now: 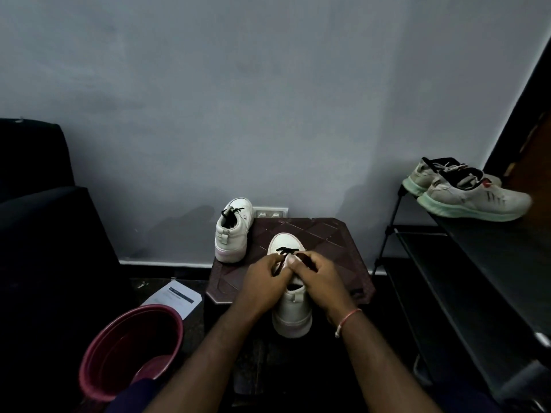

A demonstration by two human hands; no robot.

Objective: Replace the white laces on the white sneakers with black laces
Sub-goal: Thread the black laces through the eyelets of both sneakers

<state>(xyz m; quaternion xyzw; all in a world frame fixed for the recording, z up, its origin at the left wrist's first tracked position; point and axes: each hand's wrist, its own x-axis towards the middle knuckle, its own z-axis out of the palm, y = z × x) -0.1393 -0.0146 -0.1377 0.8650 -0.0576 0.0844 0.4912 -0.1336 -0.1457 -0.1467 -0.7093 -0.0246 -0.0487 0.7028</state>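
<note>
A red basin (131,350) sits lower left. Left of centre, one white sneaker (231,234) stands laced in black. At centre, our left hand (262,283) and right hand (320,280) each pinch, in a narrow grip, the black lace (287,251) of the near sneaker (293,305) on the dark surface (334,242).
</note>
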